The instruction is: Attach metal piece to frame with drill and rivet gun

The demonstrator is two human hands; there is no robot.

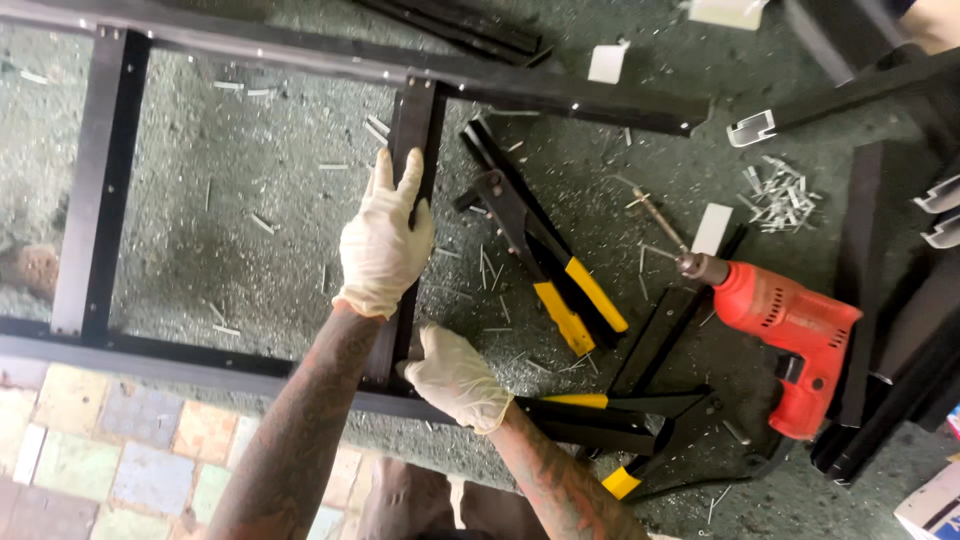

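1. I see my left hand (385, 245), in a pale latex glove, laid flat with fingers stretched out along the black metal upright bar (412, 215) of a black rectangular metal frame (100, 190) lying on the green rough floor (250, 200).
2. The left hand is not closed around the bar; the palm presses on its face and the fingertips point away from me, toward the frame's far rail.
3. My right hand (455, 378), also gloved, sits just below the left hand, at the joint where the upright bar meets the frame's near rail. Its fingers curl against the bar's lower end; I cannot tell whether they grip it fully.
4. To the right of the left hand, near it, lies a long black hand riveter with yellow grips (545, 270), touching neither hand.
5. A second black tool with yellow grips (610, 415) lies just right of the right hand, its handles beside the wrist.
6. Farther right of both hands, well apart, a red electric drill (785, 335) rests on the floor with its bit pointing toward the far rail.
7. Beyond the drill lies a pile of small silver rivets (778, 195); loose spent pins are scattered over the floor around both hands.
8. Below the left forearm, coloured paving tiles (120, 450) border the floor.
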